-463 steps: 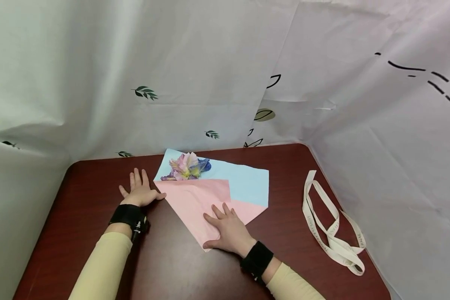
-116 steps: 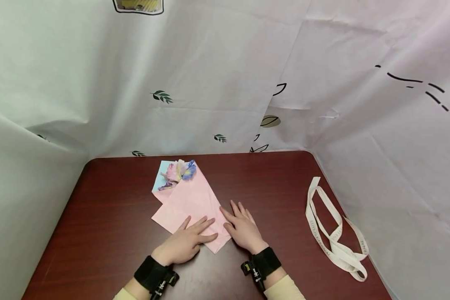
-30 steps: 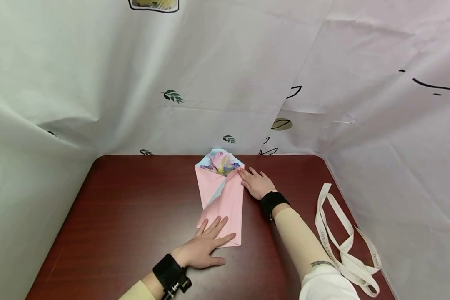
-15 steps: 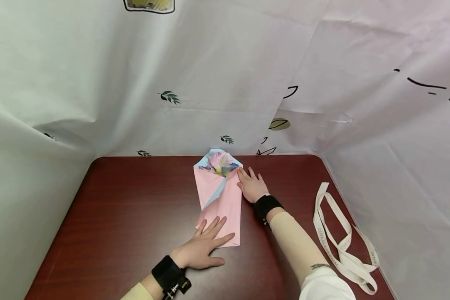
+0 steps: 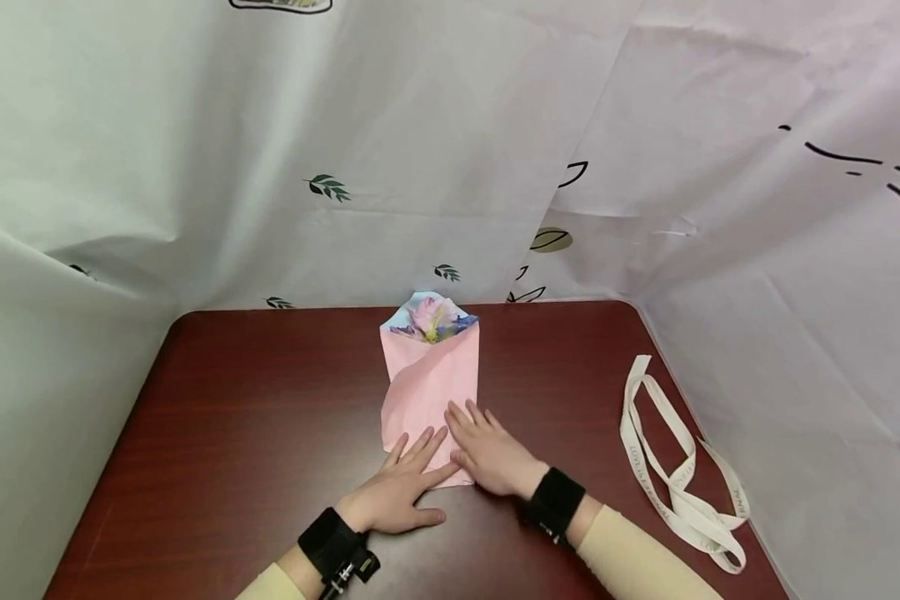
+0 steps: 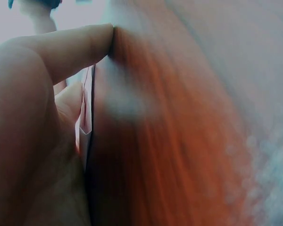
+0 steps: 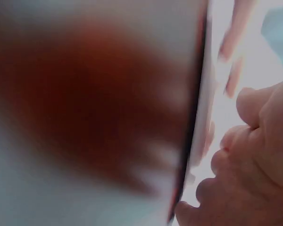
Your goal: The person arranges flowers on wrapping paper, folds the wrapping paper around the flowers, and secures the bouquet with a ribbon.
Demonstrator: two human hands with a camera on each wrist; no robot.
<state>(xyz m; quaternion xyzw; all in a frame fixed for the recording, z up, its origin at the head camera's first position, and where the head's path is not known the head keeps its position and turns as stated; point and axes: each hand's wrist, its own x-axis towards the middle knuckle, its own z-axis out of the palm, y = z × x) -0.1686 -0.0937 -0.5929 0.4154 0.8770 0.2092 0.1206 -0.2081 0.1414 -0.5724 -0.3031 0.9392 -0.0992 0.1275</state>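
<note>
A pink sheet of wrapping paper (image 5: 427,379) with a pale blue inner side lies folded into a narrow packet on the table. From its far end shows a pink, yellow and blue flower (image 5: 432,318). My left hand (image 5: 396,492) rests on the lower end of the paper, fingers spread. On the lower right edge lies my right hand (image 5: 493,450), its fingers extended over the paper. In the left wrist view the paper's folded edge (image 6: 86,113) stands just past the thumb. The right wrist view shows the right hand (image 7: 254,160) close to the paper, partly blurred.
A white ribbon (image 5: 678,492) with printed letters lies in loose loops at the table's right side. The dark red table (image 5: 255,417) ends at a pale patterned curtain (image 5: 390,150) behind and at both sides.
My right hand has moved from the paper's upper right edge down to its lower right. The top flap now lies further left, covering the blue strip. My left hand has stayed nearly in place.
</note>
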